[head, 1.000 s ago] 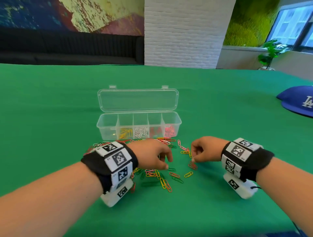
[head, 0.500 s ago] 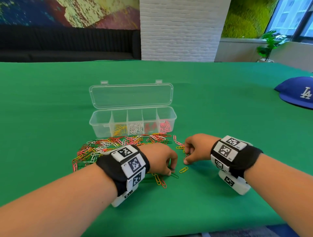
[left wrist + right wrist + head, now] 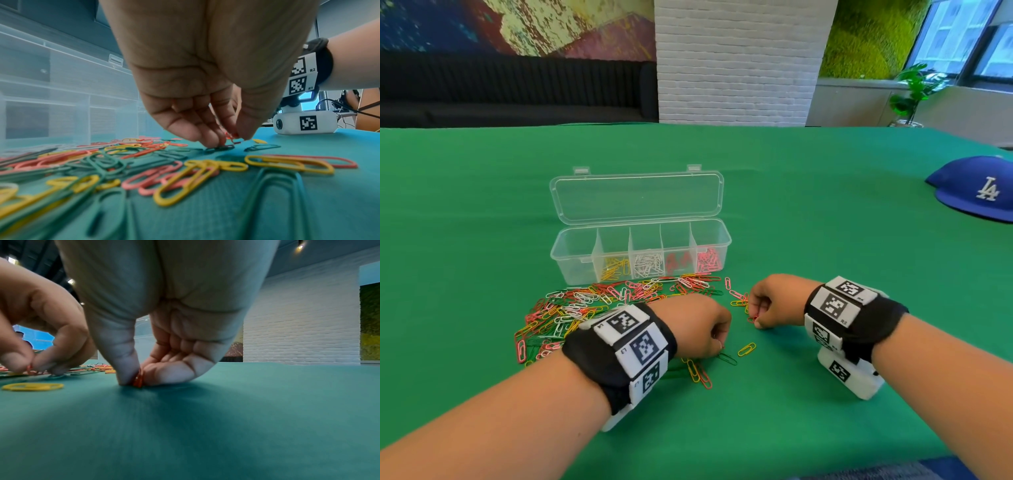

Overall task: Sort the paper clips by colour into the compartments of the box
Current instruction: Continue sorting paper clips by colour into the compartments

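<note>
the right hand point(image 3: 774, 301) pinches red paper clips point(image 3: 138, 381) against the green table point(image 3: 791, 222). the left hand point(image 3: 697, 329) pinches a red clip point(image 3: 230, 136) at the edge of the loose pile point(image 3: 585, 308), which lies in front of the open clear box point(image 3: 640, 253), partly filled by colour.

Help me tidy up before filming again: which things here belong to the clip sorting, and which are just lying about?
Part of the job:
- clear compartment box, lid open
- loose paper clips on the green table
- red clips pinched in the left hand and right hand

Lying about:
- blue cap
- potted plant, off the table
</note>
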Tool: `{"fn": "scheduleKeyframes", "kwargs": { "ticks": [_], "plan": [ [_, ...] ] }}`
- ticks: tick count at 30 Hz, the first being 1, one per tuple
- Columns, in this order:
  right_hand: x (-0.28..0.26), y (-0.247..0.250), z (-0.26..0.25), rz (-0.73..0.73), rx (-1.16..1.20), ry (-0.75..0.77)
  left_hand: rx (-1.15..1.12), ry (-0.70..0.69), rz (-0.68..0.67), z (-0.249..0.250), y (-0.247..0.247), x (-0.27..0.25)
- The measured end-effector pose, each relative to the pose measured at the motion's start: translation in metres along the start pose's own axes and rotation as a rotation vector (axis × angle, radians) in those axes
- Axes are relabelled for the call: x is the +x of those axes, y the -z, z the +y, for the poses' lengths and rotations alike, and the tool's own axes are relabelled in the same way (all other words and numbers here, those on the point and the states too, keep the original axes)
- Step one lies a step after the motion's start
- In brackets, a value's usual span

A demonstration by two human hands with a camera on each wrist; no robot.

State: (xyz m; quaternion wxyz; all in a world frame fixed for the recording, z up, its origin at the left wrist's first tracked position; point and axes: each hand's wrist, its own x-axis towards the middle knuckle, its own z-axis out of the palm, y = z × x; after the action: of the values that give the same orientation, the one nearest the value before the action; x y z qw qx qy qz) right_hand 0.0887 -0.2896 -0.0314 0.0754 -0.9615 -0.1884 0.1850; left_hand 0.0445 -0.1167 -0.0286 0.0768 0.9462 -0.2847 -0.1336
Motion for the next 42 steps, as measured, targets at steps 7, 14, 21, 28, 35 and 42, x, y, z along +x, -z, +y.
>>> {"fn": "scheduleKeyframes", "kwargs": {
  "ticks": [7, 14, 21, 28, 35, 42],
  "plan": [
    [0.001, -0.001, 0.001, -0.026, -0.078, 0.027, -0.011, 0.033, 0.057, 0.0, 0.002, -0.001],
    [-0.003, -0.003, -0.004, -0.009, -0.125, 0.068, -0.039, 0.057, 0.077, -0.003, 0.0, 0.005],
    [-0.007, 0.0, -0.009, -0.042, -0.099, 0.063, -0.202, 0.174, 0.096, -0.016, 0.016, -0.004],
    [-0.005, 0.011, 0.002, 0.006, 0.164, 0.016, -1.011, 0.368, 0.017, -0.028, 0.025, -0.022],
    [0.0, 0.017, 0.002, 0.025, 0.562, -0.056, -0.204, 0.106, -0.114, -0.016, 0.014, -0.039],
    [-0.001, 0.023, -0.004, -0.034, 0.928, -0.18, 0.032, -0.048, -0.161, 0.002, 0.0, -0.035]
  ]
}}
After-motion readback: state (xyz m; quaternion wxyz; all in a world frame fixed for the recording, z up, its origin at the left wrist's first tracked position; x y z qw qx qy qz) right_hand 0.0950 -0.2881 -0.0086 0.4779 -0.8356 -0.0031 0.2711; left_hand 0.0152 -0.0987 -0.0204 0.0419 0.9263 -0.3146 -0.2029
